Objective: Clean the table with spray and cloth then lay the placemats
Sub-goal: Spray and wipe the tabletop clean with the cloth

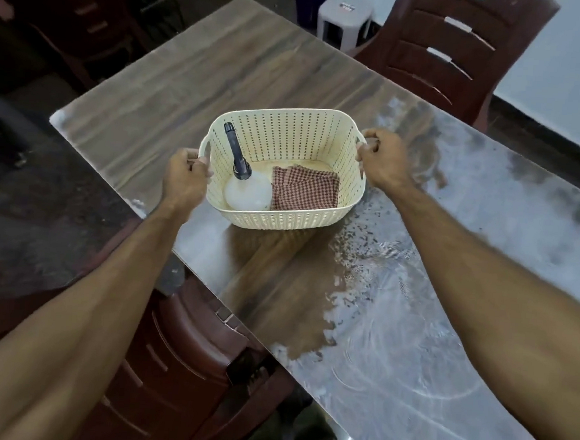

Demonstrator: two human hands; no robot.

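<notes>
Basket [275,215] between both gripping hands

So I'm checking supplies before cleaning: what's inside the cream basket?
Inside the basket lie a white spray bottle with a black nozzle and folded red-checked cloth. Anything beneath them is hidden.

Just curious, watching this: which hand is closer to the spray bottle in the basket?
Left. The left hand grips the basket handle right beside the spray bottle; the right hand grips the opposite handle, beyond the checked cloth.

The far chair [455,49] is cut off by the top edge; the floor at left is blurred.
</notes>
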